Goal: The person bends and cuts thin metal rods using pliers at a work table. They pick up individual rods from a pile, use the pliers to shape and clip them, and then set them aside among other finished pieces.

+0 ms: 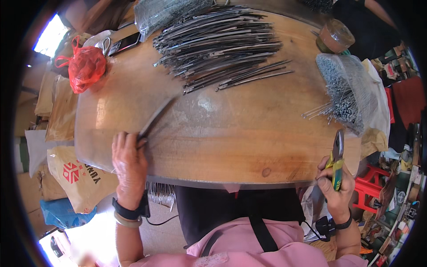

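Observation:
My left hand [129,153] is closed around one end of a thin dark strip [157,117], which slants up and away over the left half of the wooden table. The strip is slightly blurred. On the right, at the table's near edge, my right hand [334,184] grips pliers [337,162] by their yellow-and-green handles, jaws pointing up. Nothing shows between the jaws. A broad pile of similar dark, narrow strips [222,40] with small knobbed ends lies at the far middle of the table, a few of them spread loosely along its near side.
Thin metal pins fill a clear bag [344,89] at right, beside a tape roll [336,35]. Another clear bag [164,15] stands at the back. At far left are a red plastic bag [86,66], a phone [124,44] and scissors [106,46]. A red stool [371,187] stands at right.

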Available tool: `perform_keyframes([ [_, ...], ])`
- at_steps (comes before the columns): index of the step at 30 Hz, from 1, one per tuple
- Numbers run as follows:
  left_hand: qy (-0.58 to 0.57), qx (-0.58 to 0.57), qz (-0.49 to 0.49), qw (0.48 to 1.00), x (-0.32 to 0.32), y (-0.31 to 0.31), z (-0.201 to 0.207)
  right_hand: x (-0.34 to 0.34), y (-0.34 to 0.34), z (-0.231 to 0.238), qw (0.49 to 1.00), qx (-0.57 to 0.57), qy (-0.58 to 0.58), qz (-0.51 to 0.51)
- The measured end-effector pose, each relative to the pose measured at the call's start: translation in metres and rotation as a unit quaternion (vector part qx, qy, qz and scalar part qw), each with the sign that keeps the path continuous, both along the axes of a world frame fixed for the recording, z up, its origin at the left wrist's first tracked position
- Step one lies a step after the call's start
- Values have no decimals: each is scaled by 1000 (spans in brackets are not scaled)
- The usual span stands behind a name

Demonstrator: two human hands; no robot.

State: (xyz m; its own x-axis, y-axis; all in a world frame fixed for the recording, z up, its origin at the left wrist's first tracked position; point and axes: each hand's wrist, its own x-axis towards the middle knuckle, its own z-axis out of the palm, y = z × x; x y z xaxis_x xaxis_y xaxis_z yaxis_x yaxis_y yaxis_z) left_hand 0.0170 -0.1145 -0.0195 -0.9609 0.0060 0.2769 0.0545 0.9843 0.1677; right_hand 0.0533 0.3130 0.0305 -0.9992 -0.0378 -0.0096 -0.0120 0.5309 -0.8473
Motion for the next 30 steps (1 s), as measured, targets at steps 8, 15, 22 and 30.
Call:
perform_keyframes([
  [8,-95,145,-14,985,-23,14,46,-34,24,11,994,-99,35,0],
  [15,10,46,-131,990,-98,90,16,-75,54,21,966,114,231,15],
  [22,-17,67,-138,988,-92,113,13,-85,58,11,909,276,270,157],
  [30,-21,206,-74,975,-62,88,26,-87,45,23,871,303,359,145],
])
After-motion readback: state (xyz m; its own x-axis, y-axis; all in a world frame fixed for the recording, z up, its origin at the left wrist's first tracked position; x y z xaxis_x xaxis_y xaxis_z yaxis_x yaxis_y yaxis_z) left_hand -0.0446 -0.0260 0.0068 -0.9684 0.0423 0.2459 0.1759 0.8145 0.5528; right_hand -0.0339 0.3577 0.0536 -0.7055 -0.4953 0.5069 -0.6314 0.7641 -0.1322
